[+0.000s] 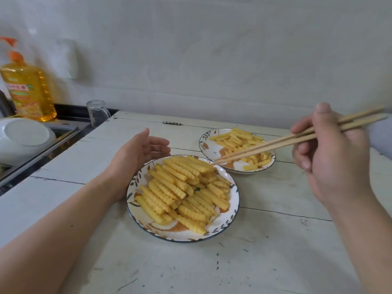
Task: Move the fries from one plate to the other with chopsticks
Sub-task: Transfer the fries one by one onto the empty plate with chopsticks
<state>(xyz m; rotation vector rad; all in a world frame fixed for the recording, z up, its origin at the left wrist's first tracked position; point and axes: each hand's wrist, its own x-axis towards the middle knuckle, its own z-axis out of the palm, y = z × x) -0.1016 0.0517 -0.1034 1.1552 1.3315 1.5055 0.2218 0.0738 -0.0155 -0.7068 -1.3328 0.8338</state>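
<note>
The right hand (331,158) is holding the chopsticks (275,143), tips nearly together and empty over the near plate (231,221) of fries (180,192). The left hand (140,153) is resting open beside it. Ridged fries may be slipping from a weak pinch between plates. The bottle (27,90) label is unreadable

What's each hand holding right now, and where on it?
Right hand grips the chopsticks near their upper ends; tips carry no fry. Left hand holds nothing, open beside the near plate.

Bare table (275,240) beside 2 plates (184,235)
</note>
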